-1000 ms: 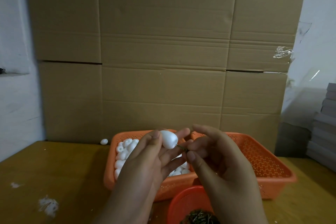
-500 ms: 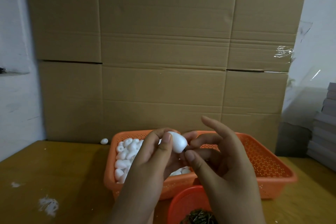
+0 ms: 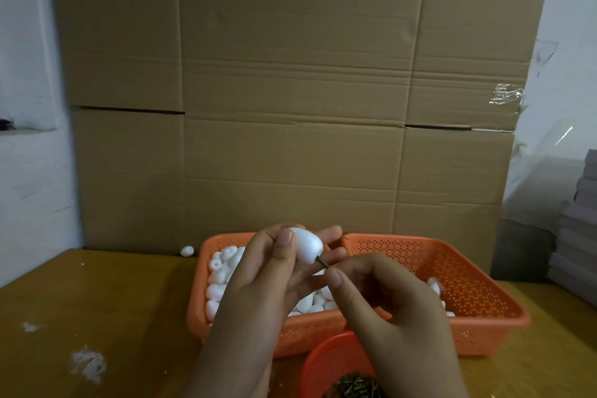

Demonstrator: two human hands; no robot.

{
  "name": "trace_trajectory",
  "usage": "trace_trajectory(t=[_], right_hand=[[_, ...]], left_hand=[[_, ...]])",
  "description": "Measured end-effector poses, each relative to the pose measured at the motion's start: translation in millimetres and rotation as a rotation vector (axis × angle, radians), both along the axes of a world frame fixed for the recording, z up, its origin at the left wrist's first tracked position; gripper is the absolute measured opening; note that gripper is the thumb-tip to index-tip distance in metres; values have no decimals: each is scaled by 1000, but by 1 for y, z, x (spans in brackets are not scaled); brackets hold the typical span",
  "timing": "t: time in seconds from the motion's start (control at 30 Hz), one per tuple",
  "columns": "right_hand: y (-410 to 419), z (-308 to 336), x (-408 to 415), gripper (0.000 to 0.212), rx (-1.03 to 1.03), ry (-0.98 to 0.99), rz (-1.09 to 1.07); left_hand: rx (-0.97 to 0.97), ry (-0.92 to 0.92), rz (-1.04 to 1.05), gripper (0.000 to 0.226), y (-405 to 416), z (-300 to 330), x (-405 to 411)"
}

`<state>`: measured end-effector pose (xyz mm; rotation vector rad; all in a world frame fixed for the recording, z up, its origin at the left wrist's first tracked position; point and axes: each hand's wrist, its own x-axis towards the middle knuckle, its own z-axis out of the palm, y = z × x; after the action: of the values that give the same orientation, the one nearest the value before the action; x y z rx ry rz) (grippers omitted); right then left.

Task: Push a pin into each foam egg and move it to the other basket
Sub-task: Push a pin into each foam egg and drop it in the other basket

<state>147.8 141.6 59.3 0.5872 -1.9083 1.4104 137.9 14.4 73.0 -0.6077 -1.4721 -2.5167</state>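
Foam egg (image 3: 307, 247) held in left hand (image 3: 268, 281) grip; right hand (image 3: 384, 297) pinched pin (image 3: 321, 263); egg-filled basket (image 3: 206, 271) at 9 o'clock.

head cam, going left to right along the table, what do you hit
white smudge on the table → loose foam egg → basket full of eggs → held foam egg → pin → right basket → grey stack

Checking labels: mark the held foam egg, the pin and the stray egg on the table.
held foam egg (image 3: 307, 247), head view, its white side.
pin (image 3: 322, 263), head view, exposed shaft.
stray egg (image 3: 187, 251), head view, its middle.
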Motion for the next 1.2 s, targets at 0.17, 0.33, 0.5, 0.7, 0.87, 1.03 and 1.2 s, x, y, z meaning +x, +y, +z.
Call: trace_trajectory(t=[0.17, 0.33, 0.5, 0.7, 0.87, 1.03, 1.2], right_hand=[[-1, -2, -1, 2, 55, 42, -69], [0, 0, 1, 14, 89, 85, -99], [1, 1, 2, 20, 111, 63, -82], [3, 3, 3, 7, 132, 47, -82], [4, 5, 5, 6, 109, 11, -36], [5, 8, 6, 12, 31, -98, 86], [8, 14, 6, 18, -122, -291, 318]], left_hand=[[-20, -6, 12, 39, 0, 3, 4], [-66, -26, -4, 33, 3, -2, -1], [-60, -16, -12, 36, 6, -5, -4], [-79, 2, 10, 42, 9, -10, -6], [-113, 36, 53, 23, 10, -10, -3], [-146, 97, 121, 22, 12, -10, 2], [-184, 154, 195, 25, 13, -7, 10]])
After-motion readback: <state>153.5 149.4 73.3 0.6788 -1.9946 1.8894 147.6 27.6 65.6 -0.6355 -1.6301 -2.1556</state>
